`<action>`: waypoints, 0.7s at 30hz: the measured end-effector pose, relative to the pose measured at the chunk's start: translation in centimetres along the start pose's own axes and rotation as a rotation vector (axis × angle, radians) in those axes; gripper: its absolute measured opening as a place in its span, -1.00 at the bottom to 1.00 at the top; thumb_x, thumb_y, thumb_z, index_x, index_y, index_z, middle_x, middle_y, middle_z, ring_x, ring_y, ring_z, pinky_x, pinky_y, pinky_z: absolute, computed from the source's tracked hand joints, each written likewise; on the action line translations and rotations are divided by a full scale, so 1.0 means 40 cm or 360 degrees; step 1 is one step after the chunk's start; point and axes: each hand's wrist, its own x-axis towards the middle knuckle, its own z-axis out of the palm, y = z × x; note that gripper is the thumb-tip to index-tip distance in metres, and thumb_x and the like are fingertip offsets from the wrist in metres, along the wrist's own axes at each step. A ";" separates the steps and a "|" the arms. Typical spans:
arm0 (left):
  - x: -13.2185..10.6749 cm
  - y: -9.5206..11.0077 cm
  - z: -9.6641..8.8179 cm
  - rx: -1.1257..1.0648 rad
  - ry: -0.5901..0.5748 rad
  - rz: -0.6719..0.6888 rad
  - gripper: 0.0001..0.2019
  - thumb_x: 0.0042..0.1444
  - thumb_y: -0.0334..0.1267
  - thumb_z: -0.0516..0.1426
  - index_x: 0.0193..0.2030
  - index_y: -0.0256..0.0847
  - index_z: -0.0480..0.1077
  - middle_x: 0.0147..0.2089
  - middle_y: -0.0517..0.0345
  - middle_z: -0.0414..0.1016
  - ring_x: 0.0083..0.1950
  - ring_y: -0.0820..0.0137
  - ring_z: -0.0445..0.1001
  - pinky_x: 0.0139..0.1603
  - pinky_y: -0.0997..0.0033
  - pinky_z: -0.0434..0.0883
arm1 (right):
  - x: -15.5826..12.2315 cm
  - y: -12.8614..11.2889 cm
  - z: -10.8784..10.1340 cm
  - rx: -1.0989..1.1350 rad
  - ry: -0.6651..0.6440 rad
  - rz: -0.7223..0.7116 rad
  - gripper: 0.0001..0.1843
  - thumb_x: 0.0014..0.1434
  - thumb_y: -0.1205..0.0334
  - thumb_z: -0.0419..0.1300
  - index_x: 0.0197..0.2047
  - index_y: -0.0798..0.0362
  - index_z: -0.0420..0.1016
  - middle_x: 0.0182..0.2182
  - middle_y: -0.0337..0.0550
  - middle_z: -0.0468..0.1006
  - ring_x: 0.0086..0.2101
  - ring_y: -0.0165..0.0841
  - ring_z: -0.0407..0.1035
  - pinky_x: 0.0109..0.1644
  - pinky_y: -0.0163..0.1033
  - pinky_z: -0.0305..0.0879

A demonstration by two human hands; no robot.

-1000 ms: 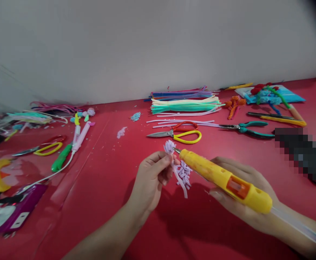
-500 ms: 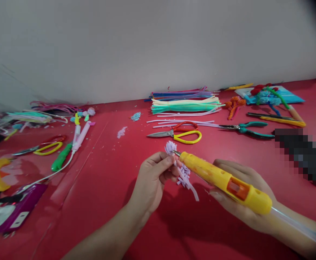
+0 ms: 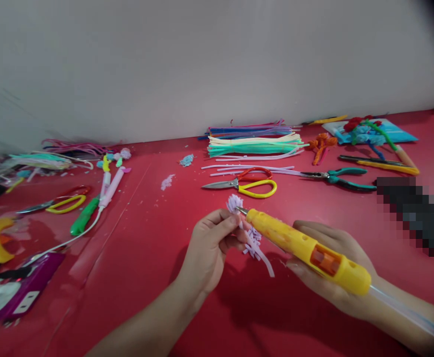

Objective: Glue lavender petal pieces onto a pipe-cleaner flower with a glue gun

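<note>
While the right hand (image 3: 345, 244) grips a yellow glue gun (image 3: 295, 239), the left hand (image 3: 209, 243) pinches a lilac tuft (image 3: 234, 202)

Behind everything, a gray wall (image 3: 217, 64) fills the upper part of the frame, with a red tabletop (image 3: 128, 267) spreading below it. At lower right, the right hand is wrapped around the glue gun, which slants up and leftward toward the center. Just below center, the left hand has its thumb and fingers closed at the tuft's underside. A bundle of pastel pipe cleaners (image 3: 254, 146) lies above center, slightly right. Below it rest scissors (image 3: 232, 184) with red and yellow handles, and teal-handled pliers (image 3: 330, 176) are right of those. Near the left hand sits a heap of lilac cuttings (image 3: 253, 232), a lilac strip (image 3: 266, 263) running in front. Smallest, at center, the tuft has the gun's metal nozzle (image 3: 242, 210) at its base; whether they touch cannot be told.
</note>
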 end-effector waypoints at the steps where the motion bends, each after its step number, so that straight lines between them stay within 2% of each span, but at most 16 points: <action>1: 0.000 0.000 -0.001 -0.0005 -0.0007 0.0000 -0.90 0.00 -0.40 0.21 -0.51 -0.32 0.43 -0.59 0.25 0.41 -0.59 0.61 0.39 -0.60 0.72 0.34 | -0.002 0.000 0.001 -0.0004 0.0004 0.0010 -0.77 0.21 0.12 0.04 -0.44 0.02 0.18 -0.57 -0.29 0.22 -0.59 -0.46 0.13 -0.52 -0.31 0.02; 10: 0.002 -0.004 -0.001 -0.0044 -0.0020 0.0026 -0.90 0.00 -0.42 0.20 -0.51 -0.32 0.44 -0.59 0.24 0.43 -0.59 0.61 0.39 -0.60 0.72 0.35 | 0.009 0.000 -0.003 -0.0085 0.0034 -0.0077 -0.73 0.21 0.10 0.04 -0.47 0.03 0.18 -0.61 -0.29 0.19 -0.62 -0.47 0.11 -0.56 -0.34 0.01; 17: 0.004 -0.005 -0.004 0.0078 0.0019 0.0107 -0.89 -0.01 -0.39 0.22 -0.51 -0.31 0.41 -0.60 0.24 0.42 -0.59 0.58 0.39 -0.60 0.69 0.34 | 0.004 0.000 0.012 -0.0056 0.0123 -0.0033 -0.71 0.22 0.12 0.03 -0.49 0.01 0.14 -0.62 -0.32 0.15 -0.64 -0.48 0.07 -0.57 -0.32 -0.05; 21: 0.011 -0.004 -0.012 0.0213 0.0077 0.0214 -0.89 -0.01 -0.37 0.22 -0.50 -0.31 0.39 -0.60 0.23 0.43 -0.59 0.57 0.39 -0.58 0.66 0.35 | -0.001 -0.002 -0.001 -0.0109 0.0009 0.0045 -0.76 0.18 0.17 0.09 -0.48 0.01 0.16 -0.61 -0.30 0.19 -0.62 -0.45 0.13 -0.56 -0.30 0.01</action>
